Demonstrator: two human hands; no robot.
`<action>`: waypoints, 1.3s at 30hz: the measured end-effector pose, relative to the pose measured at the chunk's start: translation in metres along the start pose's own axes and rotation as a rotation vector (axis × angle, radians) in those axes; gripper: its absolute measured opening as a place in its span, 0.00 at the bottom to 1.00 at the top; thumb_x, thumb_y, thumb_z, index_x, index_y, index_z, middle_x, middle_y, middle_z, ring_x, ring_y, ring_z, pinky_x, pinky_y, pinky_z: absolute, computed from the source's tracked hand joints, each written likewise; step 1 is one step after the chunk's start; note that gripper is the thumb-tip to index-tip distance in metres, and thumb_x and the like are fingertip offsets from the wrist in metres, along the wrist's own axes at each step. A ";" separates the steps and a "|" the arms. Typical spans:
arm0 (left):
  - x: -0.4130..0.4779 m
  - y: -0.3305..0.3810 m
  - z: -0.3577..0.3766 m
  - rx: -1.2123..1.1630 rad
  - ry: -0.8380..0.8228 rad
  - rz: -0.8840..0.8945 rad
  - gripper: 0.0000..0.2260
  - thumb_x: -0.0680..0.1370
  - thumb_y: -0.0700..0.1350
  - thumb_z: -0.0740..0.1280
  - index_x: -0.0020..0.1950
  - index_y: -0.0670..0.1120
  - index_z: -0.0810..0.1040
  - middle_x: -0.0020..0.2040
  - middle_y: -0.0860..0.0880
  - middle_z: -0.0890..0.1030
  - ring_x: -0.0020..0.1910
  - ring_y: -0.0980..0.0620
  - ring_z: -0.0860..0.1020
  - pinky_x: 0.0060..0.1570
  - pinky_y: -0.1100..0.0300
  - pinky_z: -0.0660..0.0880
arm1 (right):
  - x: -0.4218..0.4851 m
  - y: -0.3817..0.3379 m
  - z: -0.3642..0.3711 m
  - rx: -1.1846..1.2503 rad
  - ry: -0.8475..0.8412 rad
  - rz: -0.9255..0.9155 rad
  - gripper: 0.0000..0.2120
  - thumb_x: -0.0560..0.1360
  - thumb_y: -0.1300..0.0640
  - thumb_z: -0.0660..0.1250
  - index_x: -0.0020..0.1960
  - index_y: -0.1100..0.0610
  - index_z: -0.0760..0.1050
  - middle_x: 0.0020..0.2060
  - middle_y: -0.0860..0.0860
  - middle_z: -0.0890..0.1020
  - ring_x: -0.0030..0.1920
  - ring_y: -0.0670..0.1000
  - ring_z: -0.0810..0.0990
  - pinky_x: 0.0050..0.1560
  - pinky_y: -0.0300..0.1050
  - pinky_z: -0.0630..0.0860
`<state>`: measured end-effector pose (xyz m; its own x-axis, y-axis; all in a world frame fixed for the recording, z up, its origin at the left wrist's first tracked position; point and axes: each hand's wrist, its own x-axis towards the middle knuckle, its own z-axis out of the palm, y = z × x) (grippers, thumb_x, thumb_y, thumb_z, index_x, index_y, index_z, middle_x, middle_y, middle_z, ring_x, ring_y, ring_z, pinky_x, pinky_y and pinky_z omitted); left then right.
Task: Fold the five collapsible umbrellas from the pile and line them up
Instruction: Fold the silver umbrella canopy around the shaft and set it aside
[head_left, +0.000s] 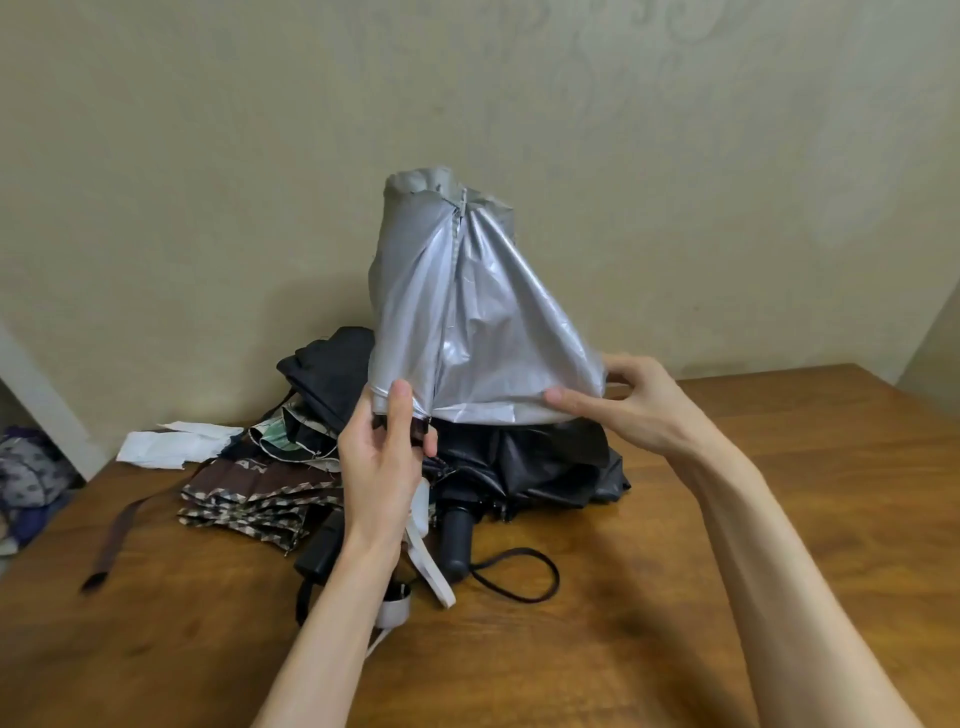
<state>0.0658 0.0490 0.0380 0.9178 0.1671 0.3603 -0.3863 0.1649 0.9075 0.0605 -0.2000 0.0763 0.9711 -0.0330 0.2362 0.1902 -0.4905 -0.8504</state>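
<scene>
Both hands (384, 457) raised, gripping silver umbrella (467, 312) hem.

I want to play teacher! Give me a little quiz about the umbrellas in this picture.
1. True or false: nobody is touching the shiny silver fabric umbrella.
2. The left hand grips its lower end. What does the right hand pinch? A the canopy's edge; B a black strap; C white paper.
3. What colour is the stubby umbrella handle with a cord loop, lying on the brown wooden table?
Key: 1 false; 2 A; 3 black.
</scene>
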 end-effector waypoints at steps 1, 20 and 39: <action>0.002 -0.002 -0.002 0.012 0.008 0.004 0.14 0.86 0.52 0.62 0.44 0.45 0.72 0.36 0.38 0.75 0.20 0.59 0.65 0.23 0.70 0.62 | -0.002 0.000 -0.004 0.018 0.000 0.000 0.27 0.72 0.42 0.80 0.52 0.67 0.83 0.48 0.49 0.89 0.50 0.42 0.85 0.55 0.41 0.79; 0.003 -0.018 -0.007 0.007 0.057 -0.115 0.17 0.86 0.56 0.62 0.45 0.45 0.73 0.40 0.43 0.77 0.25 0.54 0.59 0.21 0.66 0.57 | 0.002 -0.002 0.000 0.173 0.258 -0.094 0.16 0.74 0.44 0.79 0.49 0.57 0.83 0.55 0.54 0.79 0.50 0.43 0.81 0.48 0.30 0.75; 0.004 -0.021 -0.007 0.053 0.079 0.003 0.17 0.84 0.60 0.63 0.40 0.52 0.75 0.40 0.41 0.76 0.27 0.58 0.66 0.27 0.67 0.65 | -0.009 0.002 -0.020 0.317 0.013 0.057 0.11 0.72 0.44 0.77 0.42 0.50 0.81 0.43 0.53 0.75 0.43 0.47 0.74 0.45 0.42 0.67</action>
<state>0.0774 0.0529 0.0192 0.9058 0.2439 0.3465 -0.3814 0.1128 0.9175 0.0489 -0.2183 0.0820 0.9799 -0.0651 0.1886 0.1732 -0.1918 -0.9660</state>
